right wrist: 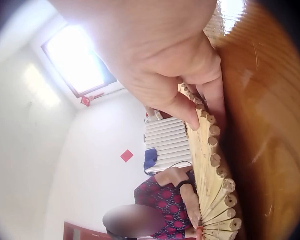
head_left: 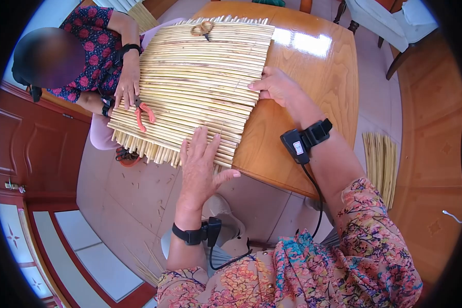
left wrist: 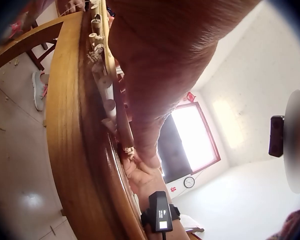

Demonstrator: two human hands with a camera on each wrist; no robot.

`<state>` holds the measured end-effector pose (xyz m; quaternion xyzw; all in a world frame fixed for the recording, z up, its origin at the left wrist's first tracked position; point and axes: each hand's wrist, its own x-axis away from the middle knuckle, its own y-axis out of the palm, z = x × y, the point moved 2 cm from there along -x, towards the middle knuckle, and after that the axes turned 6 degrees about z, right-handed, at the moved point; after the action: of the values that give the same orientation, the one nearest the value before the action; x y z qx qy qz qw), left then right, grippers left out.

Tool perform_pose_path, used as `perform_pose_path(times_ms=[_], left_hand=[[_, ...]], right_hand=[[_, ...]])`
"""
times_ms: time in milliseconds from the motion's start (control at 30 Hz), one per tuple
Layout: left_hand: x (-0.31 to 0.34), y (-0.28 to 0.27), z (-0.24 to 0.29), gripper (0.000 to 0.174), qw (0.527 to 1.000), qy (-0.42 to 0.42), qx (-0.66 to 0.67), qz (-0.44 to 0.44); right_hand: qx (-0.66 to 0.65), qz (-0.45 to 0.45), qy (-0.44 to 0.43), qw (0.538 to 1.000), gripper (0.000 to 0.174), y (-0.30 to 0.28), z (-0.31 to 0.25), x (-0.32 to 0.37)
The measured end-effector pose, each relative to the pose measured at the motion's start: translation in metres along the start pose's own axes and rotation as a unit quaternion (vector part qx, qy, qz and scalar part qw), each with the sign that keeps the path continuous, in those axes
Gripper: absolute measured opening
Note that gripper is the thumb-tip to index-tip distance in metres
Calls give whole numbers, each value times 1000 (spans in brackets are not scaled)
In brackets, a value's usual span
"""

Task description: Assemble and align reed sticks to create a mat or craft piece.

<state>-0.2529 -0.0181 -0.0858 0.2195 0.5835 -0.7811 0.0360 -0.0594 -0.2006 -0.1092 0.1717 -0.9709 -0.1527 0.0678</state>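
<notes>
A mat of pale reed stalks laid side by side and bound with thread (head_left: 190, 77) lies on the wooden table, its near corner overhanging the edge. My left hand (head_left: 197, 167) rests on the mat's near end, fingers straight and spread, thumb out to the side. At the right edge, my right hand (head_left: 284, 88) pinches the mat. In the right wrist view its thumb (right wrist: 182, 107) lies on top of the stalks, with other fingers beneath the cut ends. Red-handled pliers (head_left: 145, 115) lie on the mat beside another person's hand (head_left: 127, 88).
Small scissors (head_left: 204, 31) lie at the mat's far end. The table (head_left: 318, 77) extends to the right. The other person (head_left: 95, 49) sits at the left. A bundle of stalks (head_left: 380, 164) leans at the right, and scraps litter the floor (head_left: 133, 190).
</notes>
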Motion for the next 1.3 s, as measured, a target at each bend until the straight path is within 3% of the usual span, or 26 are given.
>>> perform_pose_path(times_ms=[133,233,300,700,1133,1300], left_hand=[[-8,14,-9,67,998,16,-57,21],[-14,17,-3,58,998,-16,20,51],[-14,15,-1,54,997,23,-10,79],[-21,22,-2,36,997,17,13,77],[-20,25,-5,36,992,18,12,122],[-22,29,-9,38,991,17,12,133]], right_hand=[[-39,2,26,999,40,5,-5,8],[-39,4,34,999,39,8,-6,8],[-40,5,30,999,39,9,-5,7],[-51,-4,47,998,40,12,-4,7],[-36,31,18,999,42,14,8,9],[59,26,39,997,36,9,-9,8]])
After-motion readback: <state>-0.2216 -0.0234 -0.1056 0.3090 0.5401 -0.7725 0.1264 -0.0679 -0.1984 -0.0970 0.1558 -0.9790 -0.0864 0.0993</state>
